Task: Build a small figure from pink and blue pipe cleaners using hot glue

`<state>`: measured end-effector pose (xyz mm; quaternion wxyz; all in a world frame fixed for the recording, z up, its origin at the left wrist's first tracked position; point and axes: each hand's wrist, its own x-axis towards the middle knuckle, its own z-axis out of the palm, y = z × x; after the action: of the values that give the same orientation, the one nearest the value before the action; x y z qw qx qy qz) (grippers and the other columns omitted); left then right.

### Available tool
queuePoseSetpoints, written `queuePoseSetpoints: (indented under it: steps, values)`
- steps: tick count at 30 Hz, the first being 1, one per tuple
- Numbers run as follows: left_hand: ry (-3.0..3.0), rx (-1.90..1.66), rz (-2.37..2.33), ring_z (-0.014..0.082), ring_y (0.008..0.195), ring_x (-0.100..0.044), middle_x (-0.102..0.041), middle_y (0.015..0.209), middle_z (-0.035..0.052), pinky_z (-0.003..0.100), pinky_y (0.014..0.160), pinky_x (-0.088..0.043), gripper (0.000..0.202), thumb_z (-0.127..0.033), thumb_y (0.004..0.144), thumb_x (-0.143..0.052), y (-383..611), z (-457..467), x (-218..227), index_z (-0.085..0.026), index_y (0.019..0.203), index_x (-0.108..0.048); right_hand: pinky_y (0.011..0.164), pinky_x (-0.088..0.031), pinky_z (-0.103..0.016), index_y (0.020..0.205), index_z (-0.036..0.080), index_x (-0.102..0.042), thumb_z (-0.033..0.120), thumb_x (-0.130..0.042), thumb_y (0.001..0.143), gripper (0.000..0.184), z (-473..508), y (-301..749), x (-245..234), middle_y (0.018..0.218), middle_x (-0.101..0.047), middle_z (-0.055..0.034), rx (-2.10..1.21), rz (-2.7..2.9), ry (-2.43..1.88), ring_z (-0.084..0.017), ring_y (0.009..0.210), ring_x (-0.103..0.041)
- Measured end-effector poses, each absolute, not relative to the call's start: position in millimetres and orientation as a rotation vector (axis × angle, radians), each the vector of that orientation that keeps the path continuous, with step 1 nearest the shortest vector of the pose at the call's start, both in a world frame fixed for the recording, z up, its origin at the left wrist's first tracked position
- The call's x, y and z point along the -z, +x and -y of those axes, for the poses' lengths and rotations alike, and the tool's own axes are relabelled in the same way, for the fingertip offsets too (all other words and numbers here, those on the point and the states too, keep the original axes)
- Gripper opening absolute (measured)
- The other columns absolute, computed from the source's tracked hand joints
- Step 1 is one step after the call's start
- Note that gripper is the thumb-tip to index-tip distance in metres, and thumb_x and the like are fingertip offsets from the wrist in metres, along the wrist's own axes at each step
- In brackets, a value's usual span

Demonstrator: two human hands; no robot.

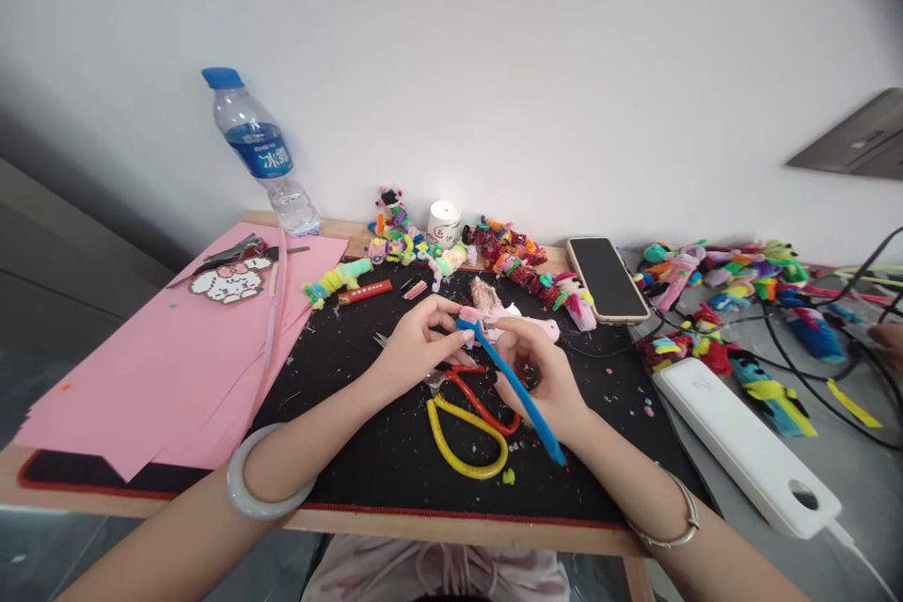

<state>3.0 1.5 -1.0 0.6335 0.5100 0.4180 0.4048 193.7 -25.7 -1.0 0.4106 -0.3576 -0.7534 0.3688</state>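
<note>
My left hand pinches the top end of a blue pipe cleaner together with a small pink fuzzy piece. Lower down, my right hand grips the same blue stem, which trails down past my wrist. Both hands hover over a black mat. Under them lie scissors with red and yellow handles. A pink craft figure lies just behind my hands.
Pink paper sheets cover the mat's left side, with a bead-art piece on them. A water bottle, a white jar, several pipe-cleaner figures, a phone, a white power bank and cables lie around.
</note>
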Motion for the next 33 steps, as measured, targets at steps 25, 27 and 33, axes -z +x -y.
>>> queuePoseSetpoints:
  steps: [25, 27, 33]
  values:
    - [1.206, -1.09, -0.986, 0.0176, 0.061, -0.071, -0.061, 0.075, -0.0022, 0.026, 0.058, -0.058, 0.032, -0.026, 0.076, -0.066, 3.4, -0.8, 4.4, -0.016, 0.101, -0.049, 0.066, -0.047, -0.027, 0.091, 0.019, -0.064, 0.01, -0.052, 0.081, 0.018, 21.0, 195.4, -2.3, 0.083, -0.067, -0.0036, -0.59, 1.984, -1.01, -0.015, 0.073, -0.061]
    - [1.186, -1.1, -0.978, 0.0182, 0.062, -0.071, -0.061, 0.075, -0.0021, 0.027, 0.058, -0.058, 0.032, -0.026, 0.076, -0.066, 3.1, -1.1, 3.5, -0.016, 0.102, -0.049, 0.067, -0.047, -0.027, 0.092, 0.019, -0.064, 0.009, -0.051, 0.081, 0.019, 21.9, 195.4, -2.4, 0.084, -0.067, -0.0039, -0.594, 1.941, -1.055, -0.016, 0.075, -0.062]
    - [1.14, -1.127, -0.984, 0.0175, 0.062, -0.071, -0.062, 0.077, -0.0021, 0.026, 0.059, -0.059, 0.031, -0.026, 0.076, -0.067, 2.5, -1.7, 4.3, -0.018, 0.1, -0.049, 0.068, -0.049, -0.027, 0.101, 0.021, -0.061, 0.013, -0.051, 0.086, 0.02, 23.5, 197.5, -0.8, 0.094, -0.067, -0.0043, -0.646, 1.84, -1.059, -0.015, 0.077, -0.062]
